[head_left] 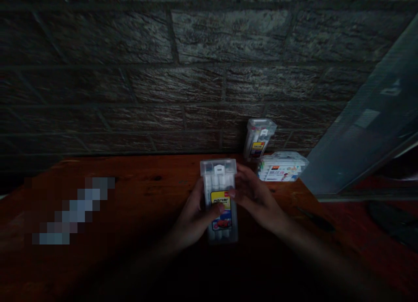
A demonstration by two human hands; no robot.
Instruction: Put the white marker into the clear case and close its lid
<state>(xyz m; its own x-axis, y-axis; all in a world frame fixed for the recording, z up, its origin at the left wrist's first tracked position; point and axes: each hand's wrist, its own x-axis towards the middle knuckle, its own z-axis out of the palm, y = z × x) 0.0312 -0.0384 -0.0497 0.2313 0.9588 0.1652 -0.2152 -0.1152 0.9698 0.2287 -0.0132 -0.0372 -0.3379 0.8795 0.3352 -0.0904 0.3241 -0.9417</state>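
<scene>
A clear plastic marker case (pixel 219 193) with a yellow and blue label stands upright between both hands over a reddish wooden table (pixel 140 197). My left hand (pixel 192 217) wraps its left side, thumb on the label. My right hand (pixel 256 195) grips the case's right edge with curled fingers. White markers show inside the case.
Against the dark brick wall (pixel 183 84) stands a second upright marker case (pixel 257 138), and a third case (pixel 282 166) lies flat beside it. A slanted grey panel (pixel 365 127) rises at the right. A blurred patch (pixel 73 210) covers part of the left tabletop.
</scene>
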